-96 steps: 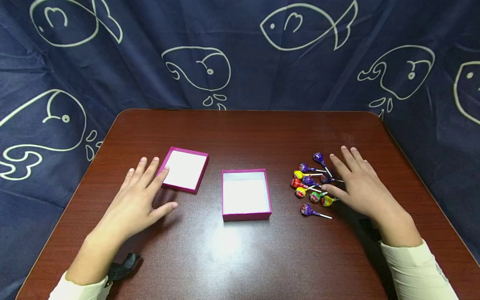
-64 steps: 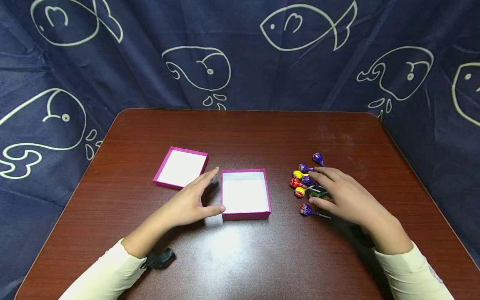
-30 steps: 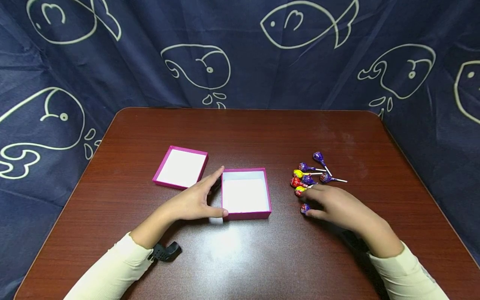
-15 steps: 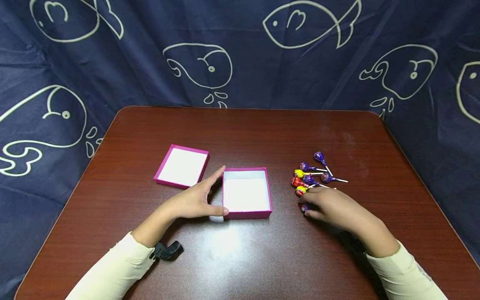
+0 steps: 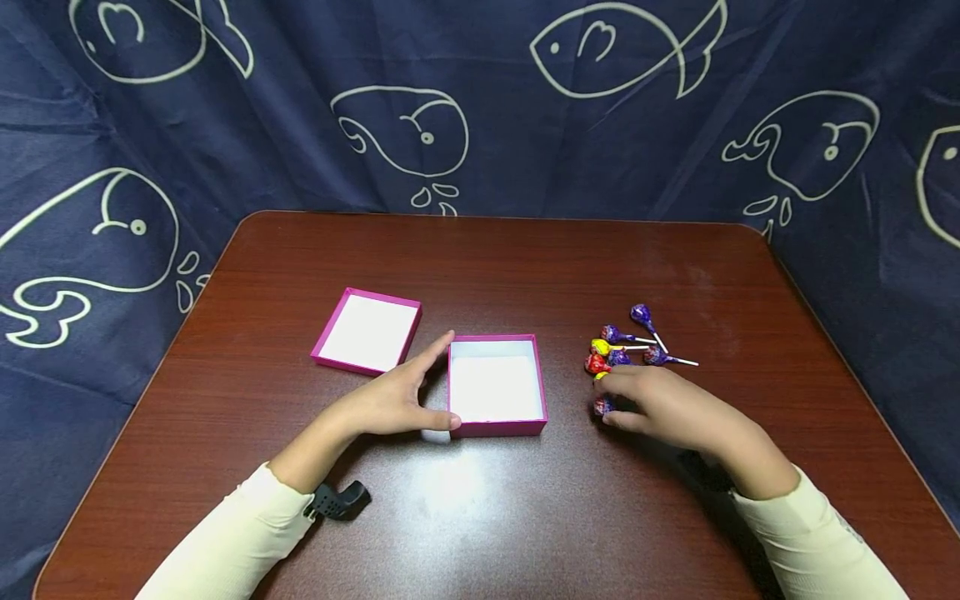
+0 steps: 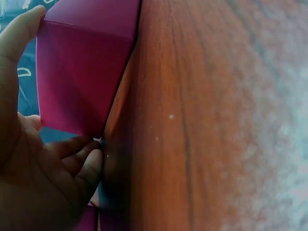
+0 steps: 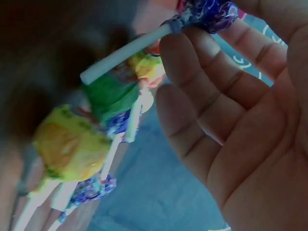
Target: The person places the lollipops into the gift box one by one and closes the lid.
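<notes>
In the head view my left hand (image 5: pixel 386 402) holds the left side of a pink box (image 5: pixel 497 427) with a white inside, thumb at the near corner and index finger at the far one. The left wrist view shows its thumb (image 6: pixel 30 21) against the box's pink wall (image 6: pixel 79 77). My right hand (image 5: pixel 671 412) pinches a purple-wrapped lollipop (image 5: pixel 603 407) between thumb and fingers. Close up, that lollipop's white stick (image 7: pixel 127 53) points away from the fingers. Green (image 7: pixel 110 96) and yellow (image 7: pixel 72 144) lollipops lie beyond it, mostly hidden by the hand in the head view.
A matching pink lid (image 5: pixel 367 333) lies white inside up, behind the left hand. Beyond the right hand several lollipops are bunched, among them a red one (image 5: pixel 596 363) and a purple one (image 5: pixel 641 314). A dark blue fish-print cloth (image 5: pixel 495 150) hangs behind the brown table (image 5: pixel 525 267).
My left hand came over from the lid to the box's left side and stays there. The right hand moved down-left over the lollipops; the nearest purple one is now pinched and shifted slightly.
</notes>
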The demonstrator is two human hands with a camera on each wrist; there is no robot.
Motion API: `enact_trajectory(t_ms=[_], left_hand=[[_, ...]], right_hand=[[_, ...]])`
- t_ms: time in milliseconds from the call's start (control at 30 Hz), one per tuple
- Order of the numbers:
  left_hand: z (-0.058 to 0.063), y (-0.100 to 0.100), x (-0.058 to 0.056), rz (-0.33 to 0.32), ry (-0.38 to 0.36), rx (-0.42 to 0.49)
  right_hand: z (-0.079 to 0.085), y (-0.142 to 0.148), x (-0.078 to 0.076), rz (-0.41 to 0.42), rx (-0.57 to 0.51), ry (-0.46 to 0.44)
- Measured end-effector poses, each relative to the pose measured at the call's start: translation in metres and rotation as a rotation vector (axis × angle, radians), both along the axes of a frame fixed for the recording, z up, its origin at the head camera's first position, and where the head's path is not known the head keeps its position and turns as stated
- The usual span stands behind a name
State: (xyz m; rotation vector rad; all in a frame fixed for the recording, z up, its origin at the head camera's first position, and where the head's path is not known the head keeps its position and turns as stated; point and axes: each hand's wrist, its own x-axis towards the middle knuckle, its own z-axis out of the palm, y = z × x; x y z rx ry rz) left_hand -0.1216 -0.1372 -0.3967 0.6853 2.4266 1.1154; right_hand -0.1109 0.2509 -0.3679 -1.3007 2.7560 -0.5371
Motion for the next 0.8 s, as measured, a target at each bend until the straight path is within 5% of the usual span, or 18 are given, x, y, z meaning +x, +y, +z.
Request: enact_trajectory(t_ms=[400,800], left_hand=[[-0.003,-0.001,-0.001,0.007,0.000,0.008],[-0.002,0.000,0.000,0.013,-0.008,0.007]], right_hand=[[0.013,-0.014,-0.016,0.074,-0.054,0.062],[0.032,-0.032,-0.033,0.118,-0.075,-0.010]])
